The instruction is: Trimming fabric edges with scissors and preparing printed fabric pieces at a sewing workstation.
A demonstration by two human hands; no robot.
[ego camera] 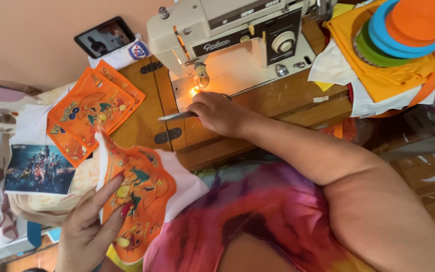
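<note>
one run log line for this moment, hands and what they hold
left hand: holds orange printed fabric piece | right hand: on scissors at sewing machine | beside: orange fabric stack

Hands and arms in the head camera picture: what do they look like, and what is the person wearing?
Both are bare, with no gloves, rings or watch that I can see. The left hand has long nails painted dark red. The right hand joins a bare, sleeveless arm; its nails cannot be seen. The person wears a tie-dye top swirled in pink, red, purple and yellow.
</note>
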